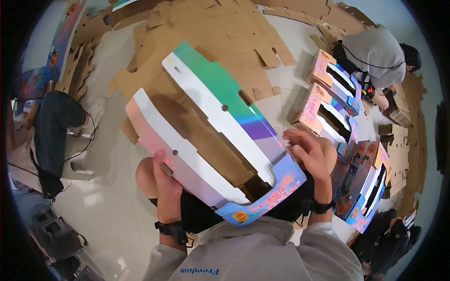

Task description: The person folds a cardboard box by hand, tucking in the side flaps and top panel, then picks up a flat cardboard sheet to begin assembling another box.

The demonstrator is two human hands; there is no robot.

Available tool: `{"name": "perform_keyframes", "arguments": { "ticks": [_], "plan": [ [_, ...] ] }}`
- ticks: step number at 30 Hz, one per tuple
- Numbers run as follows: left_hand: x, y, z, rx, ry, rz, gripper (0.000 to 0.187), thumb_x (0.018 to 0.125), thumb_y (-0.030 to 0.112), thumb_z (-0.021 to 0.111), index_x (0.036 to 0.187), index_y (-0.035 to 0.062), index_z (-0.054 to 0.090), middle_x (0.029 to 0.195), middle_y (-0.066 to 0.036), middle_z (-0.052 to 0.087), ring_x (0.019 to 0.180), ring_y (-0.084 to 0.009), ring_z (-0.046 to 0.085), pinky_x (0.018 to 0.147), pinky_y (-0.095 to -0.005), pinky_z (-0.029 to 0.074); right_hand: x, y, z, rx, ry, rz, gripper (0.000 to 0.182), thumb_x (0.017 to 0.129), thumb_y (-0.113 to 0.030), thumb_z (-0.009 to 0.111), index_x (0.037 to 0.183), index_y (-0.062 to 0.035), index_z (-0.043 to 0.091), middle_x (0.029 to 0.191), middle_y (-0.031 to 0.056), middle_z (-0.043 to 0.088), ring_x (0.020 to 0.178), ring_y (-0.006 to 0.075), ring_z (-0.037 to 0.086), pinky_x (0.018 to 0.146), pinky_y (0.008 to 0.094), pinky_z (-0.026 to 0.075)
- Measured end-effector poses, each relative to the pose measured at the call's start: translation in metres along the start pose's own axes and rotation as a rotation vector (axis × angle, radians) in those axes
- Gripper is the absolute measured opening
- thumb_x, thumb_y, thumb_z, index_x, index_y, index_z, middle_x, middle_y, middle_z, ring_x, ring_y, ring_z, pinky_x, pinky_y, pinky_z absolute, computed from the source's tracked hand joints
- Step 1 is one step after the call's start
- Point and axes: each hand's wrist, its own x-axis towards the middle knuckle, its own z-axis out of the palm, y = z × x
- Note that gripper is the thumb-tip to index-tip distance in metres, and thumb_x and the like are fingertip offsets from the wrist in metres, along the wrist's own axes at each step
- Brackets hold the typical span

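A partly folded cardboard box (267, 201), printed green, purple, pink and blue with white inner flaps, rests over my lap, its long opening facing up. The near end wall stands folded; at the far end the two side walls spread apart. My left hand (168, 180) grips the box's left side wall, thumb on the printed face and fingers hidden under it. Beside the right wall, close to the near right corner, my right hand (307, 152) is raised with its fingers apart and bent, holding nothing.
Flattened cardboard (201, 33) covers the floor ahead. Several folded printed boxes (311, 110) stand at the right. A person (375, 51) crouches at the upper right near cardboard stacks (398, 154). Another person's leg (54, 136) and a stool (77, 161) are at the left.
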Motion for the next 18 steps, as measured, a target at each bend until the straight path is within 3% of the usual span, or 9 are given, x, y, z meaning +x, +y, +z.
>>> {"name": "perform_keyframes", "arguments": {
  "ticks": [3, 6, 7, 9, 11, 13, 15, 18],
  "plan": [
    [-0.012, 0.016, 0.031, -0.104, 0.026, 0.104, 0.058, 0.103, 0.043, 0.067, 0.146, 0.0068, 0.054, 0.140, -0.010, 0.064, 0.135, -0.0273, 0.059, 0.109, -0.0488, 0.053, -0.017, -0.013, -0.008, -0.173, 0.487, -0.064, 0.021, 0.105, -0.011, 0.065, 0.120, 0.0016, 0.073, 0.092, -0.0008, 0.067, 0.082, 0.0093, 0.061, 0.078, 0.0243, 0.049],
    [-0.028, 0.014, 0.057, -0.272, 0.063, 0.101, 0.055, 0.102, 0.043, 0.067, 0.145, 0.0105, 0.055, 0.144, -0.009, 0.062, 0.137, -0.0282, 0.058, 0.112, -0.0511, 0.052, -0.043, 0.016, -0.014, -0.069, 0.844, -0.047, 0.016, 0.105, -0.009, 0.063, 0.105, 0.0020, 0.075, 0.085, -0.0018, 0.062, 0.081, 0.0095, 0.059, 0.080, 0.0234, 0.049],
    [-0.030, 0.012, 0.061, -0.340, 0.088, 0.087, 0.054, 0.102, 0.043, 0.067, 0.145, 0.0117, 0.056, 0.147, -0.009, 0.061, 0.138, -0.0287, 0.057, 0.113, -0.0519, 0.051, -0.053, 0.026, -0.008, -0.084, 0.758, 0.011, 0.017, 0.105, -0.010, 0.063, 0.107, 0.0018, 0.075, 0.086, -0.0017, 0.062, 0.083, 0.0095, 0.060, 0.083, 0.0234, 0.049],
    [-0.025, -0.009, 0.052, -0.403, -0.096, 0.053, 0.053, 0.103, 0.041, 0.067, 0.147, 0.0151, 0.054, 0.154, -0.007, 0.056, 0.144, -0.0299, 0.051, 0.120, -0.0547, 0.044, -0.064, 0.035, 0.018, -0.112, 0.569, 0.124, 0.018, 0.106, -0.012, 0.063, 0.111, 0.0013, 0.074, 0.087, -0.0016, 0.062, 0.087, 0.0095, 0.062, 0.088, 0.0235, 0.049],
    [-0.038, -0.038, 0.064, -0.418, -0.183, 0.011, 0.053, 0.103, 0.038, 0.068, 0.148, 0.0152, 0.053, 0.156, -0.006, 0.054, 0.147, -0.0290, 0.048, 0.122, -0.0552, 0.041, -0.065, 0.022, 0.054, -0.032, 0.179, 0.157, 0.033, 0.108, -0.018, 0.063, 0.136, -0.0013, 0.064, 0.105, 0.0043, 0.067, 0.105, 0.0150, 0.065, 0.098, 0.0309, 0.050],
    [-0.056, -0.064, 0.078, -0.388, -0.140, -0.001, 0.051, 0.103, 0.035, 0.068, 0.147, 0.0149, 0.054, 0.155, -0.006, 0.055, 0.148, -0.0269, 0.047, 0.123, -0.0553, 0.040, -0.061, 0.020, 0.099, 0.358, -0.008, 0.034, 0.068, 0.106, -0.027, 0.067, 0.162, -0.0049, 0.034, 0.135, 0.0151, 0.061, 0.130, 0.0248, 0.059, 0.114, 0.0409, 0.044],
    [-0.076, -0.083, 0.083, -0.334, -0.150, -0.021, 0.049, 0.102, 0.031, 0.068, 0.146, 0.0145, 0.054, 0.155, -0.006, 0.055, 0.147, -0.0253, 0.047, 0.124, -0.0542, 0.038, -0.056, 0.025, 0.130, 0.658, -0.023, 0.140, 0.089, 0.105, -0.033, 0.068, 0.167, -0.0070, 0.009, 0.156, 0.0221, 0.045, 0.147, 0.0328, 0.047, 0.124, 0.0469, 0.036],
    [-0.102, -0.107, 0.077, -0.207, -0.206, -0.062, 0.048, 0.103, 0.025, 0.067, 0.147, 0.0131, 0.053, 0.155, -0.007, 0.055, 0.146, -0.0240, 0.048, 0.125, -0.0495, 0.036, -0.032, 0.009, 0.173, 0.602, 0.318, 0.215, 0.088, 0.104, -0.035, 0.069, 0.165, -0.0067, 0.011, 0.156, 0.0212, 0.042, 0.145, 0.0321, 0.047, 0.121, 0.0474, 0.039]
  ]
}}
